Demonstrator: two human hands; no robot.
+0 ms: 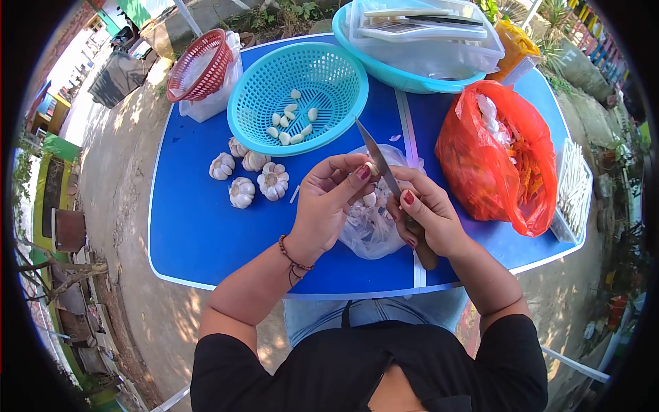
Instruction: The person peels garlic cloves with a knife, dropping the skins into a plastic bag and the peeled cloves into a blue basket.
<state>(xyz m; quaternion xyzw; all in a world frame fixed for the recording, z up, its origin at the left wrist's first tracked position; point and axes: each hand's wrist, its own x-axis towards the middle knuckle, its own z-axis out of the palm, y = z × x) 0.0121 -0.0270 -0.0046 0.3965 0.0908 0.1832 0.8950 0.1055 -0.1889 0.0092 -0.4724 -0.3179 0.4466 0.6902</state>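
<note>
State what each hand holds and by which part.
The right hand holds the knife by its handle; the left hand pinches a garlic clove, though which part is unclear.

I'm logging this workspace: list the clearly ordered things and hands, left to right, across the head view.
Red basket → whole garlic bulbs → left hand → right hand → red plastic bag → white sticks.

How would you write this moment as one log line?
left hand: pinching garlic clove | right hand: holding knife | knife-clove contact: unclear | turquoise basket: peeled cloves inside | garlic bulbs: on blue table
</note>
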